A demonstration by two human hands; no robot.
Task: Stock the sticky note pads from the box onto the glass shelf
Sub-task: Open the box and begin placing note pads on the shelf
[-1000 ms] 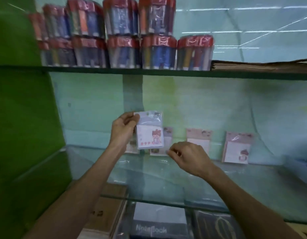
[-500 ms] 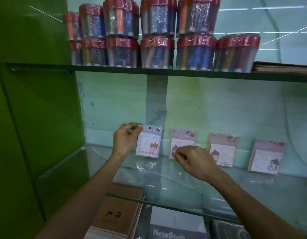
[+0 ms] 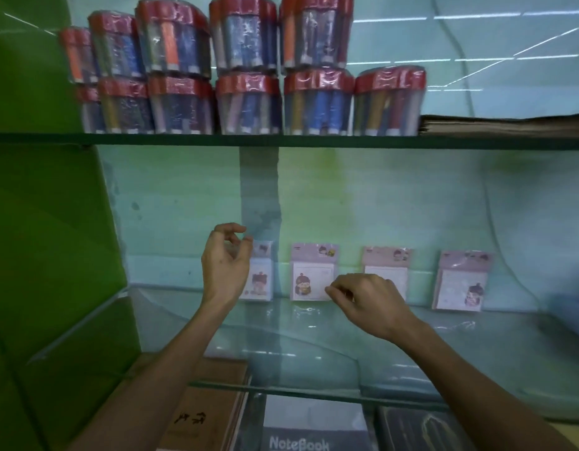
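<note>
Below the shelf: a "NoteBook" cover [image 3: 299, 431] and a brown book [image 3: 200, 415].
Glass shelf [image 3: 314, 340]: bare at its front.
Right hand [image 3: 367, 299]: curled loosely, gripping nothing, before the second pad [image 3: 312, 271].
Left hand [image 3: 226, 265]: fingers apart, empty, just beside the leftmost pad [image 3: 260, 276].
Sticky note pads: four upright along the back wall [image 3: 395, 203], spaced apart.
Upper shelf: red-capped pen packs [image 3: 249, 102].

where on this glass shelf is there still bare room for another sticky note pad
Bare glass lies right of the rightmost pad and across the glass shelf in front of the row. The back row is crowded from the leftmost pad, behind the left hand.
</note>
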